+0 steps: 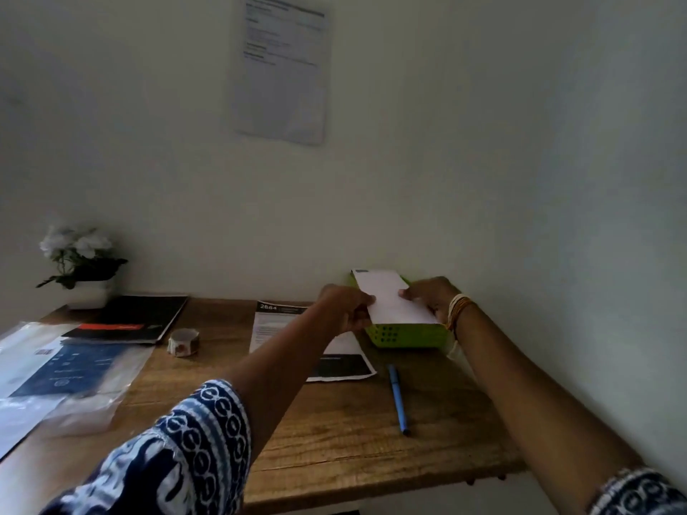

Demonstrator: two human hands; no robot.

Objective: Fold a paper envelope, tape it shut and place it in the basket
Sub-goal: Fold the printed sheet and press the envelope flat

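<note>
While both arms reach out over the wooden desk (334, 421), the left hand (347, 308) pinches the near-left edge of the white envelope (392, 301) and the right hand (431, 295) pinches its right edge, so the paper is clamped between them. It hangs tilted right above the green basket (405, 336), which sits under and just beyond the hands against the wall. Bangles (458, 308) ring the right wrist. Below the left forearm lies a printed sheet (267, 325); a blue pen (398, 399) rests nearer, between the arms. Well left of the left hand sits a tape roll (183, 341).
</note>
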